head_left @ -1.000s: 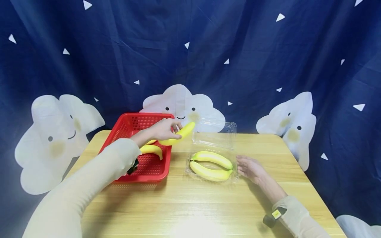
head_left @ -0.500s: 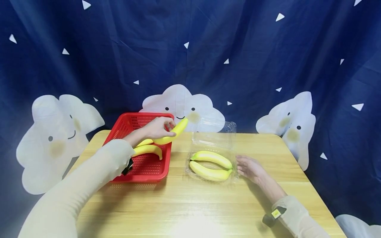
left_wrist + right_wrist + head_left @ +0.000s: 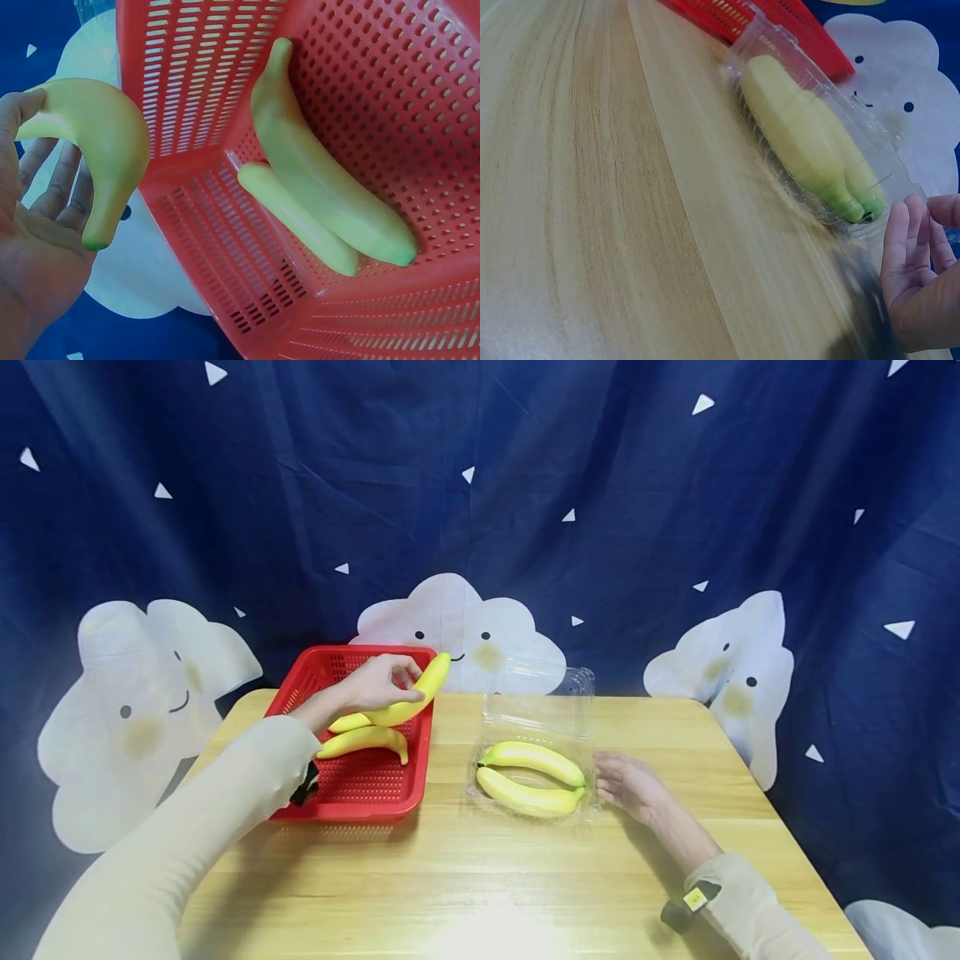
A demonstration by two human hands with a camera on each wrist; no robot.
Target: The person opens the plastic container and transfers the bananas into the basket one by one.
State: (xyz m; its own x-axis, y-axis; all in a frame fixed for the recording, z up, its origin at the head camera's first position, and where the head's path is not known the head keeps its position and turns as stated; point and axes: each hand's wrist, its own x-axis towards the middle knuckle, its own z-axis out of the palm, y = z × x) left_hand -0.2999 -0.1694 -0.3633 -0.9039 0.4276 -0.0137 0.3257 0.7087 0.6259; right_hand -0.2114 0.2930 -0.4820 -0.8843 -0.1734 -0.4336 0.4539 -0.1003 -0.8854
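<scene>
My left hand (image 3: 375, 683) pinches a yellow banana (image 3: 112, 135) between thumb and fingers, over the right side of the red basket (image 3: 408, 797). Two more bananas lie side by side in that basket; the longer banana (image 3: 315, 172) shows fully in the left wrist view. My right hand (image 3: 632, 787) is beside the right end of a clear plastic clamshell box (image 3: 474, 793), fingers extended and fingertips right at its edge. Inside the box sit two bananas (image 3: 528, 793), curved apart in the middle and meeting at their ends. The box's lid (image 3: 540, 702) stands raised at the back.
The wooden table (image 3: 465, 877) carries both containers, the basket at left and the box near the middle. A dark blue curtain (image 3: 510, 468) with white clouds hangs right behind the table's far edge.
My left hand has moved leftward with the banana, from the gap near the box to over the basket. The right hand, the box and its bananas have stayed in place.
</scene>
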